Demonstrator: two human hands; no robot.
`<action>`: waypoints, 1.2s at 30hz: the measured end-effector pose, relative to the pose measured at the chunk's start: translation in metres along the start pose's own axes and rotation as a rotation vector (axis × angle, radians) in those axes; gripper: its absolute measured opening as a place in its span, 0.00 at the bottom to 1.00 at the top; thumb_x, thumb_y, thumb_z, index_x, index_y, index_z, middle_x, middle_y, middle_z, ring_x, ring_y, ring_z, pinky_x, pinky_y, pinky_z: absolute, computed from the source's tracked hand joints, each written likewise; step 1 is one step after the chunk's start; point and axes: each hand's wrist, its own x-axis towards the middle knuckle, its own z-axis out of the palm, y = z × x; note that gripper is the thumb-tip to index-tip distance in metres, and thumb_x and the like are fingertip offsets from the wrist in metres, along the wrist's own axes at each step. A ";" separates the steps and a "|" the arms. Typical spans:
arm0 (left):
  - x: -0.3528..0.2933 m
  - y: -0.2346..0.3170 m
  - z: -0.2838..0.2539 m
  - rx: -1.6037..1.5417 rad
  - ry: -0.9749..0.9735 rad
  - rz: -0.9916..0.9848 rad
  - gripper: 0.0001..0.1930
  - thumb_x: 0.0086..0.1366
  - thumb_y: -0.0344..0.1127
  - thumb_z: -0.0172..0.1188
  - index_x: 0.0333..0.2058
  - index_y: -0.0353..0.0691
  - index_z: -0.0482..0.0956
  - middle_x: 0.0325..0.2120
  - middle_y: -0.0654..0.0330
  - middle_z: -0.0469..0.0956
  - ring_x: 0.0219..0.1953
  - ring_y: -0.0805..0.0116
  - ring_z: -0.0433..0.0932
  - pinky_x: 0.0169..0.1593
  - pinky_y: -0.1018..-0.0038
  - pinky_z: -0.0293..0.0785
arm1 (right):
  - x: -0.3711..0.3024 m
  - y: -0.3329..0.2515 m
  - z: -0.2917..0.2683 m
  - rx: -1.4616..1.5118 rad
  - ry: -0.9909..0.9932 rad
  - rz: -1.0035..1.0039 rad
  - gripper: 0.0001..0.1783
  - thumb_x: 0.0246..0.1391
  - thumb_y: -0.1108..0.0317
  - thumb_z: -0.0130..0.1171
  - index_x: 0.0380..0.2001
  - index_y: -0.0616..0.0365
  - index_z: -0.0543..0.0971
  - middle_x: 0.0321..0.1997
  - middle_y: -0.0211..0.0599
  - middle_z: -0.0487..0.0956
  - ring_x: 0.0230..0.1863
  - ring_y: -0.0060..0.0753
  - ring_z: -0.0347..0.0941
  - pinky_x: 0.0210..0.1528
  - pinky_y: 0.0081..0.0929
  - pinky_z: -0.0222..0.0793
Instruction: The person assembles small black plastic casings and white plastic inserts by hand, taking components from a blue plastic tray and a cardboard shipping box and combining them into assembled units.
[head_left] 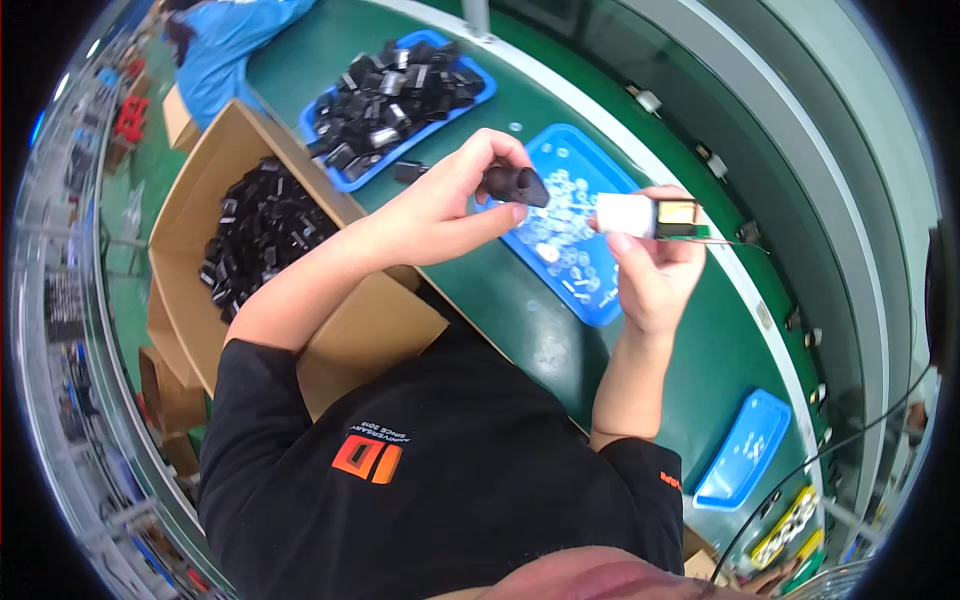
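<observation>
My left hand (pixel 455 205) grips a small black tapered plastic piece (pixel 520 187) with a hollow end, its opening turned to the right. In my right hand (pixel 655 280), thumb and fingers close on a white block-shaped part (pixel 625 215) with a gold and black end section and thin wires running off to the right. A gap separates the two parts. Both are held over a blue tray (pixel 598 310) of small clear rings and bits. What the black piece looks like inside is too dark to tell.
A second blue tray (pixel 345 183) heaped with black shiny casings stands at the far left. Left of me, a cardboard box (pixel 180 235) holds many black pieces (pixel 262 235). A smaller blue tray (pixel 745 450) lies at right on the green table (pixel 545 350). A person in a blue garment (pixel 215 55) is beyond.
</observation>
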 end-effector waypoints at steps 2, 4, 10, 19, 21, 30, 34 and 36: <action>0.018 -0.004 0.014 0.035 -0.038 0.047 0.19 0.63 0.27 0.61 0.51 0.37 0.67 0.42 0.63 0.71 0.41 0.78 0.70 0.44 0.78 0.67 | 0.000 -0.004 0.001 -0.078 0.046 0.005 0.27 0.43 0.85 0.66 0.48 0.65 0.71 0.43 0.38 0.76 0.44 0.27 0.76 0.47 0.27 0.75; 0.030 -0.010 0.025 0.079 -0.029 0.124 0.21 0.61 0.27 0.65 0.52 0.35 0.71 0.41 0.63 0.76 0.42 0.77 0.75 0.45 0.77 0.71 | 0.000 -0.005 -0.003 -0.157 0.068 0.024 0.24 0.44 0.85 0.66 0.47 0.65 0.72 0.42 0.37 0.77 0.44 0.26 0.76 0.47 0.24 0.73; 0.037 -0.027 0.032 0.136 0.036 0.177 0.22 0.58 0.30 0.69 0.51 0.35 0.75 0.42 0.60 0.78 0.44 0.72 0.78 0.48 0.74 0.76 | 0.006 0.012 -0.006 -0.198 0.141 -0.027 0.23 0.46 0.84 0.66 0.47 0.64 0.72 0.42 0.37 0.77 0.44 0.25 0.75 0.47 0.24 0.72; 0.037 -0.029 0.030 0.144 0.120 0.182 0.21 0.58 0.31 0.69 0.50 0.36 0.78 0.41 0.58 0.80 0.41 0.72 0.80 0.44 0.75 0.77 | 0.006 0.025 -0.003 -0.106 0.153 0.042 0.24 0.45 0.84 0.66 0.47 0.63 0.71 0.42 0.36 0.77 0.42 0.25 0.76 0.45 0.23 0.74; 0.036 -0.033 0.032 0.118 0.127 0.182 0.21 0.58 0.31 0.69 0.50 0.36 0.78 0.41 0.58 0.80 0.40 0.72 0.80 0.44 0.75 0.76 | 0.006 0.027 -0.006 -0.063 0.155 0.084 0.25 0.44 0.84 0.65 0.47 0.62 0.71 0.40 0.35 0.77 0.41 0.24 0.76 0.43 0.21 0.74; 0.039 -0.035 0.025 0.202 0.098 0.214 0.19 0.60 0.32 0.67 0.50 0.38 0.79 0.39 0.58 0.79 0.39 0.72 0.79 0.41 0.76 0.75 | 0.016 0.021 -0.024 -0.021 -0.051 0.211 0.35 0.43 0.79 0.66 0.58 0.61 0.67 0.46 0.38 0.76 0.45 0.26 0.75 0.45 0.26 0.74; 0.038 -0.033 0.023 0.141 0.059 0.149 0.19 0.61 0.33 0.66 0.51 0.37 0.78 0.39 0.58 0.79 0.39 0.72 0.79 0.42 0.75 0.75 | 0.025 0.004 -0.024 -0.242 0.046 -0.103 0.37 0.45 0.79 0.66 0.60 0.64 0.65 0.52 0.45 0.74 0.48 0.31 0.75 0.48 0.27 0.75; 0.037 -0.036 0.024 0.134 0.040 0.146 0.19 0.61 0.33 0.66 0.51 0.36 0.78 0.39 0.58 0.79 0.39 0.72 0.79 0.42 0.75 0.75 | 0.020 0.009 -0.029 -0.217 -0.048 0.019 0.32 0.47 0.80 0.65 0.58 0.65 0.68 0.52 0.45 0.74 0.49 0.31 0.75 0.48 0.27 0.75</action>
